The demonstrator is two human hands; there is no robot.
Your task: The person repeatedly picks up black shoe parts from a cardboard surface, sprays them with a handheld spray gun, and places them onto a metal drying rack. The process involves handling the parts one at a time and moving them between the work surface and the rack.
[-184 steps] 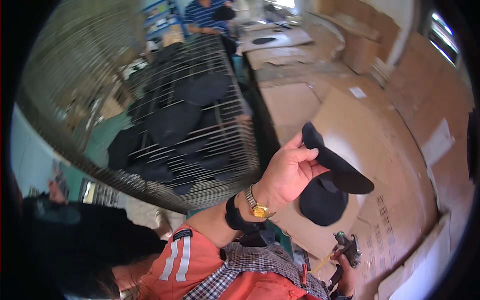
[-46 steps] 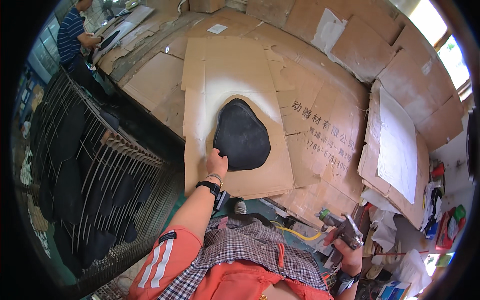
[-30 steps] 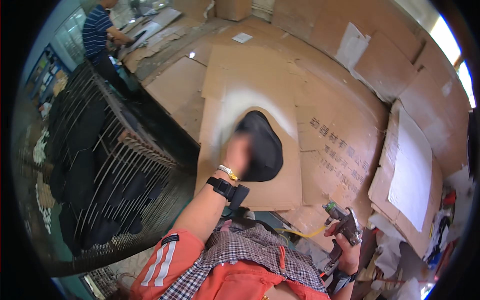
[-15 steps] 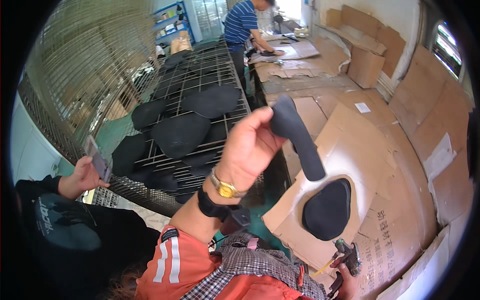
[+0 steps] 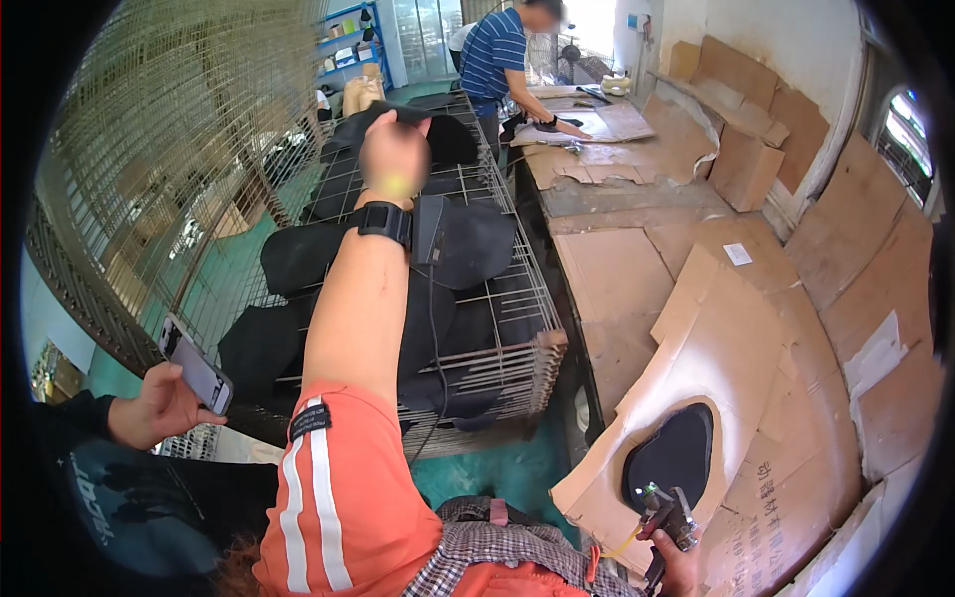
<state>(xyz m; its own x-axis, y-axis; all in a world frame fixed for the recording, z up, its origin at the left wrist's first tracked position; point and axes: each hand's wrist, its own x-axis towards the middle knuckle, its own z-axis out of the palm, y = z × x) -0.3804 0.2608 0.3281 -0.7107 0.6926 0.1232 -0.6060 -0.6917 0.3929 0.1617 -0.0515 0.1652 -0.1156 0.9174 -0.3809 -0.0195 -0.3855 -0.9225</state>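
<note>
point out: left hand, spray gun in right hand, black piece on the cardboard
left hand (image 5: 394, 157), head view, on the blurred back of the hand above the wrist strap
spray gun (image 5: 665, 512), head view, on its dark body above the right hand
black piece (image 5: 674, 456), head view, on the middle of its dark surface on the cardboard

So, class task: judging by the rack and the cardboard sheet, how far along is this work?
Done: several black pieces lie on the wire rack. In hand: the left hand holds another over it; the right hand grips a spray gun. Left: one black piece remains on the cardboard.
</note>
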